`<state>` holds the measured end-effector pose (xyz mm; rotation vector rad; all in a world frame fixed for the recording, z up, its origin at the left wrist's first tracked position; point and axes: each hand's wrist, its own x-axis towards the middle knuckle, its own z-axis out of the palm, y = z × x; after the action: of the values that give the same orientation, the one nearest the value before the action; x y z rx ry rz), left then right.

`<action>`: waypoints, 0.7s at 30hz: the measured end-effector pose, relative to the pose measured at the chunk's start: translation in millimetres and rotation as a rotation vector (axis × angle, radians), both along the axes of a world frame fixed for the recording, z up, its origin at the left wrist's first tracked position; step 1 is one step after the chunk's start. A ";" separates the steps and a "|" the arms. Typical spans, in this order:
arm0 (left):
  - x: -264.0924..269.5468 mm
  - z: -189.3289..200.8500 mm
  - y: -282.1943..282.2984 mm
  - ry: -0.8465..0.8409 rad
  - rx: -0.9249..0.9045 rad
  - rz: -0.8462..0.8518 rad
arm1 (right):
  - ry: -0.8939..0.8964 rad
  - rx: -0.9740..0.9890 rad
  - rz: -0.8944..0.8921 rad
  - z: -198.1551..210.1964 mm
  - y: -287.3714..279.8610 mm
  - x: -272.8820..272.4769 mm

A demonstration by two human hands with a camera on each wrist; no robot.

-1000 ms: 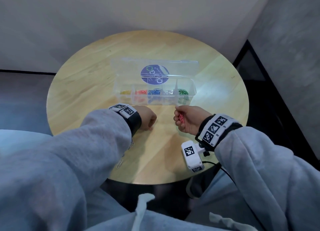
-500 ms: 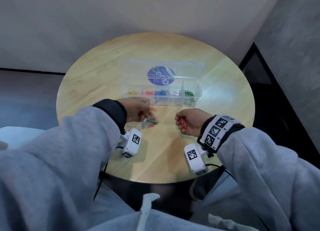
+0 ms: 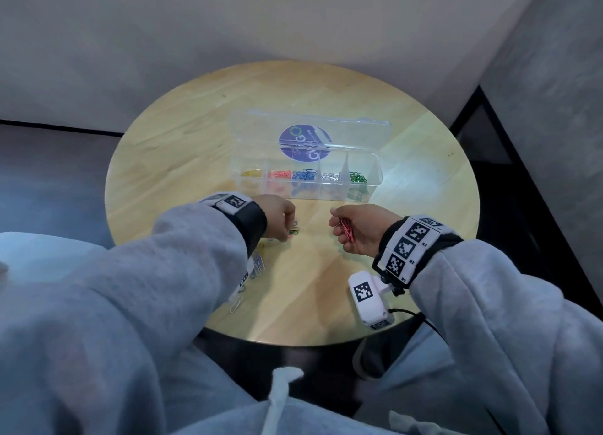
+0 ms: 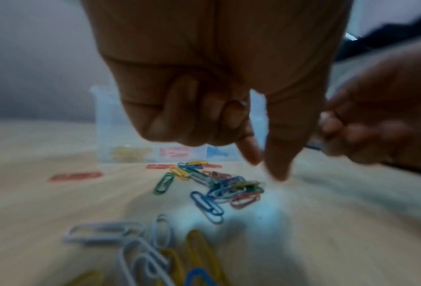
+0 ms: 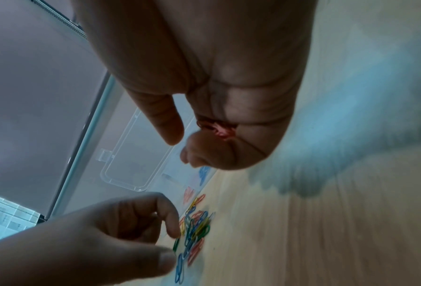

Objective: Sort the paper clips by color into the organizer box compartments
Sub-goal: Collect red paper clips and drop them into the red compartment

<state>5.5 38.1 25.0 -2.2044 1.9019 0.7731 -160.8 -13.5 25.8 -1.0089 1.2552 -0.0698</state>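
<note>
Box (image 3: 375,173) compartments partly filled; our right hand (image 3: 355,230) grips red clips (image 3: 346,230), left hand (image 3: 277,217) pinches over the loose pile (image 4: 211,185), apparently empty.

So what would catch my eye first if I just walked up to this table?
Probably the bunch of red clips gripped in the right hand. Next, the heap of mixed-color clips on the wooden table under the left hand, whose finger and thumb reach down toward it. Beyond both stands the clear organizer box, lid open, colors already separated.
</note>
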 end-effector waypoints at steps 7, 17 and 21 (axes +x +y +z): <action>-6.5 -11.7 -7.3 -0.242 0.010 -0.147 | 0.003 -0.009 0.007 -1.0 -1.7 -0.9; -6.2 -17.0 -8.5 -0.264 0.010 -0.206 | -0.001 -0.017 0.000 -1.6 -1.8 -2.5; -7.9 -16.0 -9.8 -0.269 0.068 -0.174 | 0.001 -0.021 0.005 -1.1 -1.3 -0.9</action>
<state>-2.4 28.3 8.9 -1.9566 1.8717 0.4785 -161.6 -14.8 24.7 -1.0303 1.2547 -0.0783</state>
